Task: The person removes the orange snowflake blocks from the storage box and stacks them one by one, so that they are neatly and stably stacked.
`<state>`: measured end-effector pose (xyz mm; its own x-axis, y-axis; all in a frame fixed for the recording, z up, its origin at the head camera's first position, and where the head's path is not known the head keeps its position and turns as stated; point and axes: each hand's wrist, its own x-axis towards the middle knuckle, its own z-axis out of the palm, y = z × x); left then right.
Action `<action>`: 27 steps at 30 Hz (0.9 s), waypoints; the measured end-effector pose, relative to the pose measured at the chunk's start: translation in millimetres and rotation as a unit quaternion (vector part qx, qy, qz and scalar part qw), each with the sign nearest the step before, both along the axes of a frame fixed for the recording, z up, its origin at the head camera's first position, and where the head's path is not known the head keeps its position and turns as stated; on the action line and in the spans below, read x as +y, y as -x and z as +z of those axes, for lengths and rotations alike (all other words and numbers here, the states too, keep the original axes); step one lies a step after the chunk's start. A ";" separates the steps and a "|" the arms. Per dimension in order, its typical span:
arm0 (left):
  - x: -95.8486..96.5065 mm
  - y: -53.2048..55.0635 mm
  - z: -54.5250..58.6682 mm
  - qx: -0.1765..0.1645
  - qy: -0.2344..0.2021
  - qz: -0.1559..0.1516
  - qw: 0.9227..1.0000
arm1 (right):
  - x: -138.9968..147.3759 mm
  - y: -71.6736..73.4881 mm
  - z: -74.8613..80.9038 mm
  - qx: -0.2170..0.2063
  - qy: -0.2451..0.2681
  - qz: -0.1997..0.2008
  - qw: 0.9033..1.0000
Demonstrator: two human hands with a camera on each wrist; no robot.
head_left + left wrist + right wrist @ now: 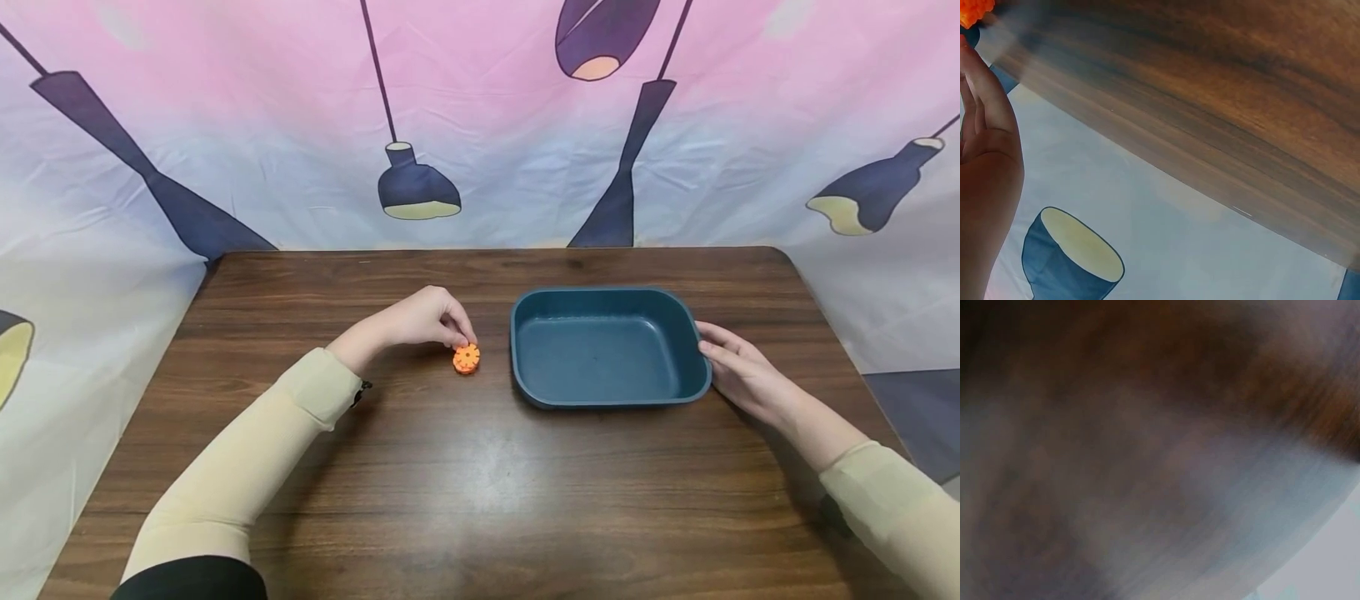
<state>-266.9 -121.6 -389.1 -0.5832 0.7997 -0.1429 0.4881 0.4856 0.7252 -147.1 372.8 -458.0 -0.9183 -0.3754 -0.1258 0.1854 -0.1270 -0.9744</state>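
Note:
In the head view my left hand (pixel 431 317) reaches in from the left and pinches a small orange notched disc (pixel 467 359) by its upper edge, between thumb and fingertips. The disc is round, with slots around its rim and a small mark at its centre. The left wrist view catches part of the orange notched disc (pixel 974 11) at the top left corner, beside the fingers of my left hand (pixel 988 137). My right hand (pixel 742 371) touches the right end of a blue plastic basin (pixel 611 405), its fingers nearly straight and the thumb at the rim.
The basin stands right of the disc on a brown wood-grain table (pixel 450 483). Behind the table's far edge hangs a pink and blue cloth (pixel 300 167) printed with lamps. The right wrist view is blurred, mostly table surface.

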 end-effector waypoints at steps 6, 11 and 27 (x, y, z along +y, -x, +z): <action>-3.1 1.4 -1.1 0.002 -0.003 0.000 1.000 | 0.3 0.3 1.5 0.003 -0.002 0.000 1.000; -5.1 2.1 -3.7 -0.006 0.000 0.003 1.000 | 0.9 0.5 2.8 0.003 -0.004 0.003 1.000; -2.6 0.8 -8.3 0.013 0.012 0.003 1.000 | 1.5 0.7 1.6 -0.003 -0.015 -0.008 1.000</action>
<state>-267.7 -124.2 -397.4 -0.5922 0.7924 -0.1463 0.5036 0.5057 0.7005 -147.9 374.3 -456.4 -0.9229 -0.3574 -0.1430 0.1901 -0.1001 -0.9766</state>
